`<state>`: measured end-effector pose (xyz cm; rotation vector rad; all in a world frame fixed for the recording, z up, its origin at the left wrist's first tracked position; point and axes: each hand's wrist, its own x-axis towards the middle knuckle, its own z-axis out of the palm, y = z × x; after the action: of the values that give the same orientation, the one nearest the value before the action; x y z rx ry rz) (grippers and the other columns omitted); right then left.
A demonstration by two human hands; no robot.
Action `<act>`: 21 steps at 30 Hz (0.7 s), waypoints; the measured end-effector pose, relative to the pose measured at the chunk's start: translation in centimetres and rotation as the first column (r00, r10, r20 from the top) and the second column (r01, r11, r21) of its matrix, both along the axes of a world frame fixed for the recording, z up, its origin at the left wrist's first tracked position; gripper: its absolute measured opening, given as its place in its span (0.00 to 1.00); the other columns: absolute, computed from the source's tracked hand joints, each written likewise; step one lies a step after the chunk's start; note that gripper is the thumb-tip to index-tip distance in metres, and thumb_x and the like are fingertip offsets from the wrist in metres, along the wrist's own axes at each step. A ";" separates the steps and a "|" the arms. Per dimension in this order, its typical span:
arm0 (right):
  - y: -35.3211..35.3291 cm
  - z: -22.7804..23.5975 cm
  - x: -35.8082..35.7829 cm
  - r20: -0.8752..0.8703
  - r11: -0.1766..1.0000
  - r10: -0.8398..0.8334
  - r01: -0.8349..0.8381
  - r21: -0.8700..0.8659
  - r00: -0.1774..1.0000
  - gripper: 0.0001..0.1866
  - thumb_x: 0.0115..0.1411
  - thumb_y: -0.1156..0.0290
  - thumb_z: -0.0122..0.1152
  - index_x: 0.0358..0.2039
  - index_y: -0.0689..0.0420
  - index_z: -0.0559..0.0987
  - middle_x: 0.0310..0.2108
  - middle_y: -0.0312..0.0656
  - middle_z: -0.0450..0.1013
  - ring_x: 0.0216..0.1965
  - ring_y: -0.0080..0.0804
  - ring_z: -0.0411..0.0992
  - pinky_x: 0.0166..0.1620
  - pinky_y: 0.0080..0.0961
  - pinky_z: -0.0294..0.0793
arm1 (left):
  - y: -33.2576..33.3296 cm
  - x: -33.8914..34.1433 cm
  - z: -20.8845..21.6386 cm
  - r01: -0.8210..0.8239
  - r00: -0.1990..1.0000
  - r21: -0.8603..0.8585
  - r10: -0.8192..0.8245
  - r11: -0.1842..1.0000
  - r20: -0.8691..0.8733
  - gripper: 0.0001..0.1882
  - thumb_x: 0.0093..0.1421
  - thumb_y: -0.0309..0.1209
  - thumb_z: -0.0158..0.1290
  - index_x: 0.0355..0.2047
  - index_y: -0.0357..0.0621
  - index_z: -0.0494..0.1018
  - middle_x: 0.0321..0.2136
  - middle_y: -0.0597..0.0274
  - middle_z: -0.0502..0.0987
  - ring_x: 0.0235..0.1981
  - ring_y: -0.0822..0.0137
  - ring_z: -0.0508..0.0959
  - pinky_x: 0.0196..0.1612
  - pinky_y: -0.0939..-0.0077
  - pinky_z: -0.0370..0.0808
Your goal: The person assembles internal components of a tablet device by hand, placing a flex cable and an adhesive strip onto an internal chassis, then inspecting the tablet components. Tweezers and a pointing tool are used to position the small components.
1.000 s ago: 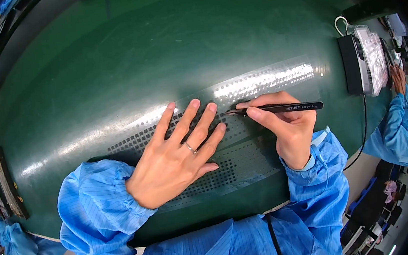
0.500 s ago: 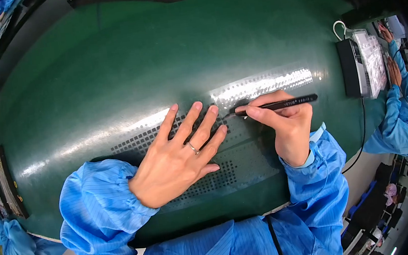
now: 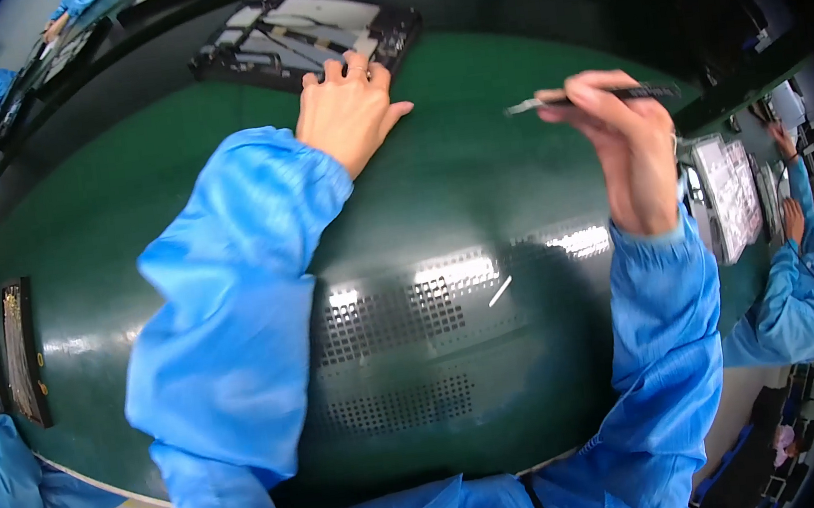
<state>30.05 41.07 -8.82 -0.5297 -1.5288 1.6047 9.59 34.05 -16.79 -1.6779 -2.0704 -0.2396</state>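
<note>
My right hand is raised over the right part of the green table, its fingers closed around black tweezers with a pale metal tip pointing left. My left hand reaches to the far side, thumb apart. Its fingertips lie at the near edge of a black-framed electronic assembly with grey panels and cables inside; whether they grip it is hard to see. Closer to me, clear sheets with rows of small dark square pads lie on the table, partly covered by my left sleeve. A thin white strip rests beside the pads.
A dark narrow tray stands at the left edge of the green table. Stacked clear plastic trays sit at the right. Co-workers in blue sleeves are at both sides. A dark ledge runs along the back.
My left hand has left the pad sheets and moved forward to the electronic assembly. My right hand has lifted the tweezers away, forward and right. The view has shifted forward. The white strip now shows.
</note>
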 end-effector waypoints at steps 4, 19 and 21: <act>4.4 -0.2 -4.6 -0.037 0.998 -0.009 0.011 0.054 0.999 0.05 0.43 0.78 0.56 0.22 0.67 0.72 0.22 0.47 0.70 0.25 0.36 0.71 0.34 0.27 0.71 | 1.4 -0.8 -0.7 -0.100 0.995 -0.069 0.099 0.993 -0.021 0.18 0.45 0.41 0.52 0.32 0.41 0.67 0.31 0.59 0.67 0.34 0.59 0.68 0.35 0.64 0.66; 4.7 -8.7 -19.3 -0.195 0.955 0.165 -0.206 -0.215 0.967 0.05 0.39 0.81 0.56 0.21 0.65 0.73 0.21 0.46 0.71 0.26 0.34 0.71 0.37 0.22 0.67 | -6.0 -7.5 -2.4 -0.221 0.873 0.091 0.155 0.971 0.463 0.28 0.45 0.40 0.53 0.45 0.41 0.61 0.34 0.40 0.69 0.35 0.47 0.70 0.37 0.63 0.68; 4.6 -8.4 -19.2 -0.199 0.942 0.179 -0.226 -0.246 0.963 0.04 0.40 0.80 0.56 0.21 0.65 0.73 0.22 0.46 0.71 0.26 0.34 0.71 0.37 0.22 0.67 | -6.2 -7.3 -2.2 -0.249 0.866 0.109 0.171 0.962 0.471 0.28 0.44 0.39 0.54 0.45 0.41 0.61 0.34 0.41 0.68 0.35 0.48 0.69 0.37 0.63 0.67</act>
<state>10.83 45.64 -17.22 -0.3714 -1.2766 1.9802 2.26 27.90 -18.99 -1.3712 -2.4697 -0.7799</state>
